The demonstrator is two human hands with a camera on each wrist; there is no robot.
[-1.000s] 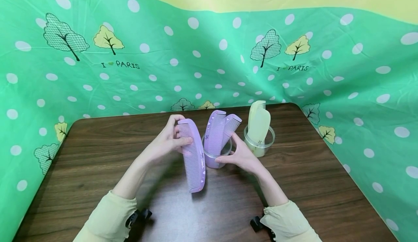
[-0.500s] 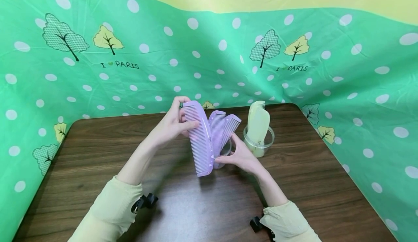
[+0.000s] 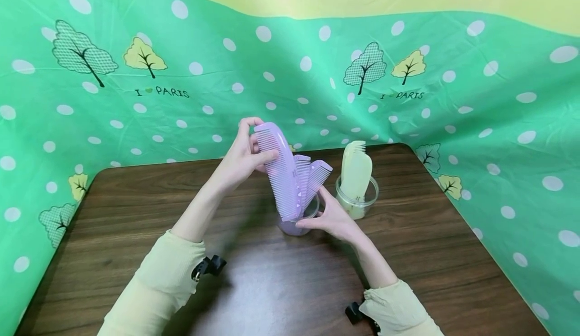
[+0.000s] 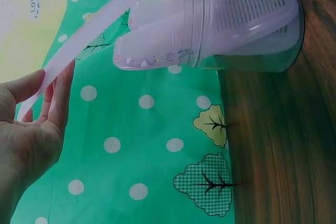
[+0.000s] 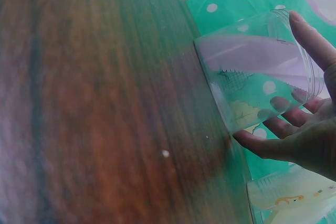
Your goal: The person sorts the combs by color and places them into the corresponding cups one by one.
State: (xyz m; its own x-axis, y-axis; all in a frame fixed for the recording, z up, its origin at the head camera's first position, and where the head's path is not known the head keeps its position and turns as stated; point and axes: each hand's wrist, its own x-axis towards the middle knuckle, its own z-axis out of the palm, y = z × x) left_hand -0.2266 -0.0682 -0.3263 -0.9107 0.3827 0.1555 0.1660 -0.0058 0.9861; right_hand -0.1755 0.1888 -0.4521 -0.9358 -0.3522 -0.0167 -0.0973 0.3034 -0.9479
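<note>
My left hand [image 3: 240, 159] pinches a purple comb [image 3: 283, 175] near its upper end, thumb across the teeth. The comb leans, its lower end right at the mouth of a clear jar [image 3: 292, 229]. Two other purple combs stand in that jar, one [image 3: 319, 174] tilting right and one [image 3: 302, 163] partly hidden behind the held comb. In the left wrist view the held comb [image 4: 86, 32] slants beside the jar's rim. My right hand [image 3: 335, 220] grips the jar from the right; in the right wrist view its thumb and fingers spread around the clear wall [image 5: 252, 38].
Just right of the right hand, a second clear jar [image 3: 372, 195] holds pale green combs [image 3: 355, 175]. Both jars stand toward the back of a dark wooden table [image 3: 136, 215]. A green dotted curtain [image 3: 254, 64] rises behind the table's far edge.
The left hand has lifted the purple comb up and to the right, from left of the jar to over its mouth. The right hand has stayed on the jar.
</note>
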